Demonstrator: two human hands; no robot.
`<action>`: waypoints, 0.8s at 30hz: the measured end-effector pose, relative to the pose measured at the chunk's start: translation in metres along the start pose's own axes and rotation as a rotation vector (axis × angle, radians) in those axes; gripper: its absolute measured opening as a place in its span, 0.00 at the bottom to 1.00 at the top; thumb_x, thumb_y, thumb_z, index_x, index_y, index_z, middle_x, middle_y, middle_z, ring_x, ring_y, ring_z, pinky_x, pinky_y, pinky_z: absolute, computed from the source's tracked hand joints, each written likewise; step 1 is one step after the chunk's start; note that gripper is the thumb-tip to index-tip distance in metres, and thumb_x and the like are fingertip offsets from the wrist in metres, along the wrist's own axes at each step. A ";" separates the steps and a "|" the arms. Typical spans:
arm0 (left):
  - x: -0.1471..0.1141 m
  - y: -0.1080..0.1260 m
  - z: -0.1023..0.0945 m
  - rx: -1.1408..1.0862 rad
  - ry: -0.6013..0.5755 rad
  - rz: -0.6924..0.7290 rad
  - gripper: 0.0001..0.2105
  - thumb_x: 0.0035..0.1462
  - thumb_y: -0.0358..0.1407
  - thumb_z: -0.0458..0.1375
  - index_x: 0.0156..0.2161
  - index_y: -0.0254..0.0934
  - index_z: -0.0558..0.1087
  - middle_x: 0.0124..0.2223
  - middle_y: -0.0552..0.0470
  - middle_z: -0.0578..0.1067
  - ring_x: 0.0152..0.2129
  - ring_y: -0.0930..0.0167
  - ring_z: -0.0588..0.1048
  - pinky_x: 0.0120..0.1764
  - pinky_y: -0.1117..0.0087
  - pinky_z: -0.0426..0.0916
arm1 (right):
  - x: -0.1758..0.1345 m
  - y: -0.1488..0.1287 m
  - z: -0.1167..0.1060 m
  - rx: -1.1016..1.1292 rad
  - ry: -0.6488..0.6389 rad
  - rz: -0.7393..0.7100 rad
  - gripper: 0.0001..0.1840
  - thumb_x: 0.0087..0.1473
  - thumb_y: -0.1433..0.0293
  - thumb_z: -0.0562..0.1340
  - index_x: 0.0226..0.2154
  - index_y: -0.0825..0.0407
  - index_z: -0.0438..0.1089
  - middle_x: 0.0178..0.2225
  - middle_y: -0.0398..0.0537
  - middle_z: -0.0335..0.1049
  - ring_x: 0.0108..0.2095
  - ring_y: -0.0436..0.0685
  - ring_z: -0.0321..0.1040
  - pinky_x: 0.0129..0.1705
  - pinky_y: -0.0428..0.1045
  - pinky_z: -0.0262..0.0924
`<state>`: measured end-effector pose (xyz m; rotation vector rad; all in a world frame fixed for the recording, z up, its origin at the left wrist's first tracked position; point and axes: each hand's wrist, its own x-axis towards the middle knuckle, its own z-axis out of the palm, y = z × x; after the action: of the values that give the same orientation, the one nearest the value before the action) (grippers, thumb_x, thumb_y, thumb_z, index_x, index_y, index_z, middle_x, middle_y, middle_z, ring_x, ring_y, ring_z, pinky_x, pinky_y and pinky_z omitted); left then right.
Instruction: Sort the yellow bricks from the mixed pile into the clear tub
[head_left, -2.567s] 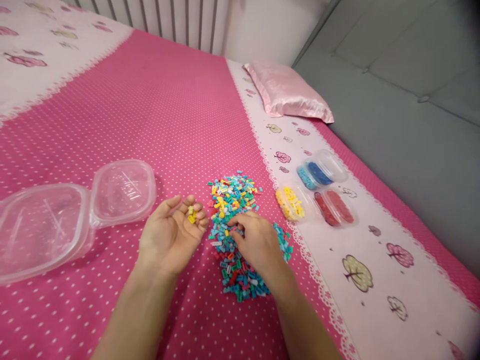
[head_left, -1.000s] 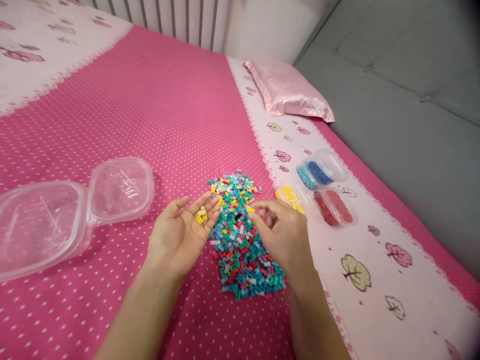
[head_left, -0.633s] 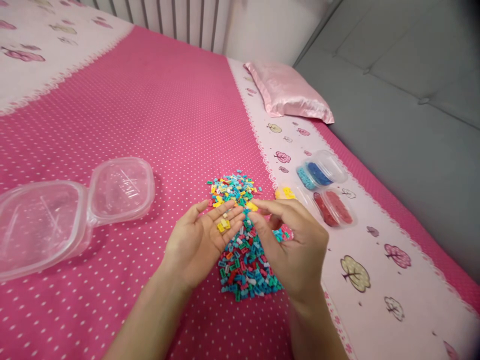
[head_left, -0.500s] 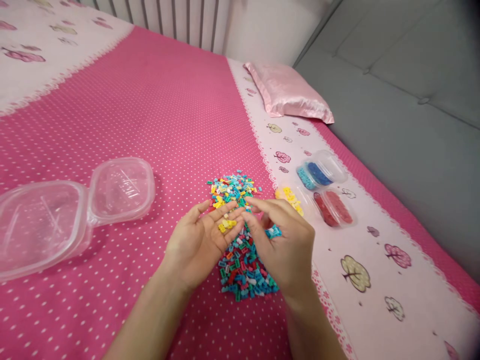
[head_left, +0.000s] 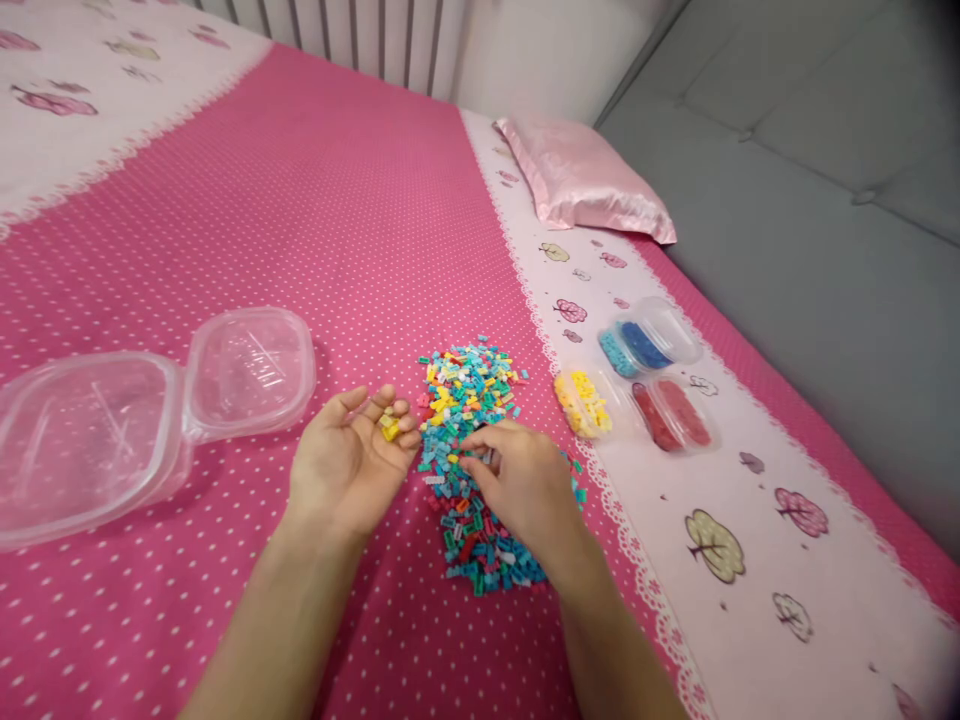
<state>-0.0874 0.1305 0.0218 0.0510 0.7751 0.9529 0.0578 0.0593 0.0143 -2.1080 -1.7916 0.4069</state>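
My left hand (head_left: 349, 465) is cupped palm up to the left of the pile, holding a few small yellow toy bricks (head_left: 389, 426) near its fingers. A long heap of tiny mixed-colour toy bricks (head_left: 469, 385) lies on the pink polka-dot bedsheet. My right hand (head_left: 529, 485) reaches over the middle of this heap and hides part of it. Its thumb and forefinger are drawn together in a pinch at a small yellow brick (head_left: 453, 458) at their tips.
At right, a clear box (head_left: 611, 415) holds yellow bricks. Behind it sit containers of light and dark blue bricks (head_left: 645, 345) and red bricks (head_left: 671, 412). On the left stand two clear plastic tubs (head_left: 184, 400). A pink pillow (head_left: 589, 180) lies farther back beside a grey padded headboard (head_left: 795, 200).
My hands have moved apart. The left has drawn back to the left with the yellow bricks, and the right has come down from beside the left fingers onto the heap.
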 end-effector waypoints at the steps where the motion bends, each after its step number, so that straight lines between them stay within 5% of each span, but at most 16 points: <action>1: 0.000 0.000 0.000 -0.004 0.013 0.003 0.16 0.58 0.30 0.42 0.23 0.32 0.66 0.22 0.51 0.64 0.18 0.74 0.64 0.20 0.75 0.62 | 0.001 -0.001 0.004 -0.034 -0.036 0.014 0.06 0.50 0.70 0.65 0.34 0.46 0.77 0.35 0.44 0.76 0.34 0.54 0.71 0.36 0.48 0.60; 16: 0.000 0.001 0.002 -0.020 0.092 0.050 0.15 0.58 0.30 0.42 0.23 0.32 0.66 0.24 0.49 0.66 0.21 0.73 0.66 0.23 0.74 0.65 | 0.003 -0.005 0.014 -0.119 -0.073 0.030 0.06 0.51 0.70 0.62 0.31 0.47 0.76 0.35 0.46 0.75 0.36 0.55 0.71 0.33 0.47 0.57; 24: -0.004 -0.003 0.009 -0.018 0.131 0.019 0.12 0.59 0.29 0.43 0.32 0.29 0.68 0.31 0.43 0.72 0.27 0.70 0.73 0.29 0.72 0.72 | -0.004 0.000 -0.018 0.105 0.242 -0.051 0.04 0.50 0.71 0.64 0.30 0.49 0.76 0.28 0.42 0.73 0.23 0.48 0.64 0.29 0.45 0.59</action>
<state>-0.0812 0.1282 0.0299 -0.0202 0.8880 0.9886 0.0647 0.0545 0.0303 -1.9440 -1.6450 0.2165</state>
